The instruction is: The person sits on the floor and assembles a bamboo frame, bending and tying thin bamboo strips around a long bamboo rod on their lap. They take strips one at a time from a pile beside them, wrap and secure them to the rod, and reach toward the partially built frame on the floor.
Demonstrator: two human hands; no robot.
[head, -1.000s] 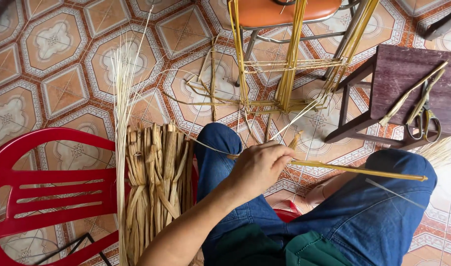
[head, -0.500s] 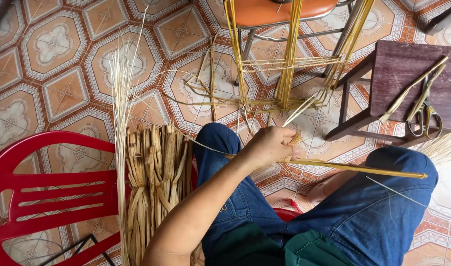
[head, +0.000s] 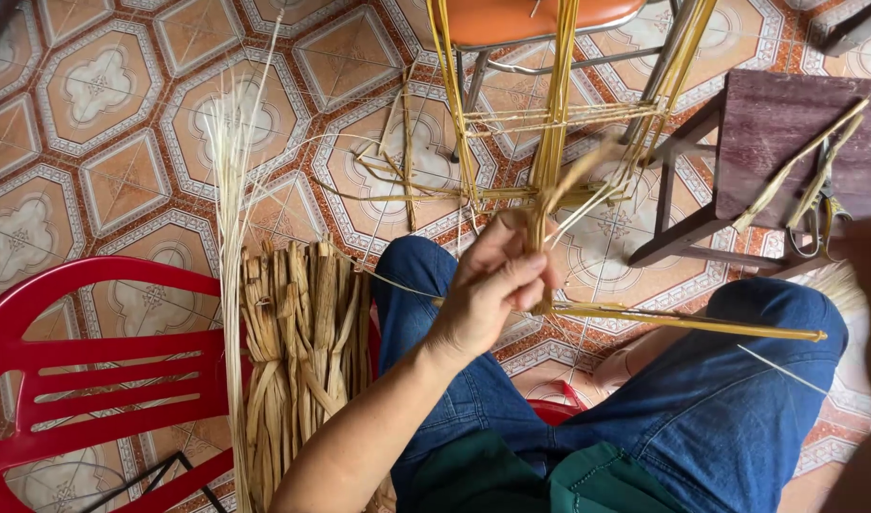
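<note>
My left hand (head: 492,290) reaches forward over my left knee, its fingers pinched on flat yellow straw strands (head: 549,204) that run up to a frame of strands (head: 559,114) tied around the metal legs of an orange-seated stool (head: 521,17). A long yellow stick (head: 692,324) lies across my lap, on blue jeans. A blurred skin-coloured shape (head: 870,313) at the right edge looks like my right arm; the hand itself is unclear.
A bundle of dried brown leaves (head: 302,361) and long pale fibres (head: 231,190) rest on a red plastic chair (head: 93,380) at my left. A dark wooden stool (head: 787,133) at the right holds scissors (head: 815,223) and straw strips. The floor is patterned tile.
My left hand moved up and forward from my lap to the strands by the stool legs. A blurred shape came in at the right edge.
</note>
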